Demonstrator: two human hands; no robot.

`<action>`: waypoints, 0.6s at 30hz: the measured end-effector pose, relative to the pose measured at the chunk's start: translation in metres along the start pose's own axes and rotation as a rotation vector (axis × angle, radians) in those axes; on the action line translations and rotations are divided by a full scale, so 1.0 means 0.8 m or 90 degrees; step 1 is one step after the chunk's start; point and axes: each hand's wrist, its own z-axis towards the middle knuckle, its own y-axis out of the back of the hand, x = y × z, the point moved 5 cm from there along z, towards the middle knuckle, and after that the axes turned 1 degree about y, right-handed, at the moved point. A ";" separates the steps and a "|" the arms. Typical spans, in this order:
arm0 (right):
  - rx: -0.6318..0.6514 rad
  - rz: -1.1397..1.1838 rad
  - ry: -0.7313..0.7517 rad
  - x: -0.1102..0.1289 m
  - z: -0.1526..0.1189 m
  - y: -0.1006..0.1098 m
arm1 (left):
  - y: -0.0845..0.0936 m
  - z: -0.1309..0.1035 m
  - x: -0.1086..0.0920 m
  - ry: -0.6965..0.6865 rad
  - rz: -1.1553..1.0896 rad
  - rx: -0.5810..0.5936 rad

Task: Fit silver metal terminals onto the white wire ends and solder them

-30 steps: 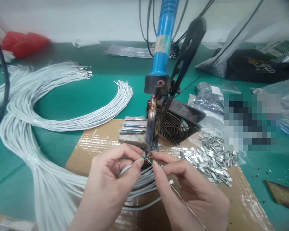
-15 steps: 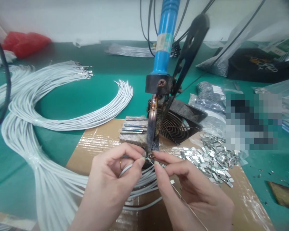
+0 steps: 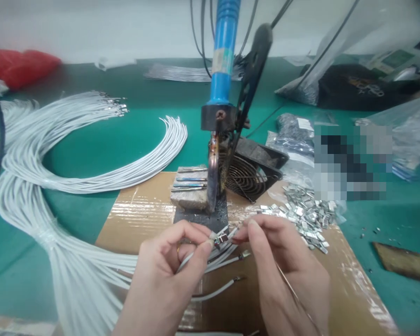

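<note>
My left hand (image 3: 171, 270) pinches a white cable (image 3: 185, 262) near its end, where a small metal connector (image 3: 221, 239) sticks out past the thumb and index finger. To the right of it, my right hand (image 3: 287, 266) is closed with thumb and index finger together, and a thin solder wire (image 3: 290, 285) runs down across its palm. Its fingertips are close to the connector, beside a white cable end. Above both hands stands a soldering iron (image 3: 221, 77) with a blue handle, its dark tip pointing down, apart from the connector. More white cables with metal ends (image 3: 244, 255) lie beneath the hands.
Large bundles of white cable (image 3: 52, 173) spread across the left. Behind the iron sit a small fan (image 3: 247, 179) and a grey block with metal rods (image 3: 189, 196). Loose metal connector pieces (image 3: 310, 217) are heaped on the cardboard (image 3: 133, 214) at right, near plastic bags (image 3: 296, 140).
My right hand has moved right, away from the iron tip and my left fingers. The connector in my left hand has come down clear of the tip. The whole view has shifted slightly.
</note>
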 end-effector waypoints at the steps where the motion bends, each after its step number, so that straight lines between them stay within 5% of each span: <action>1: 0.030 -0.014 0.011 -0.001 0.000 -0.001 | -0.001 -0.004 0.004 0.019 0.013 0.011; 5: 0.110 0.016 0.011 -0.002 -0.009 -0.007 | -0.003 -0.018 0.012 0.041 0.050 0.080; 18: 0.130 0.115 -0.056 -0.008 -0.026 -0.009 | 0.002 -0.047 0.024 0.217 -0.001 0.139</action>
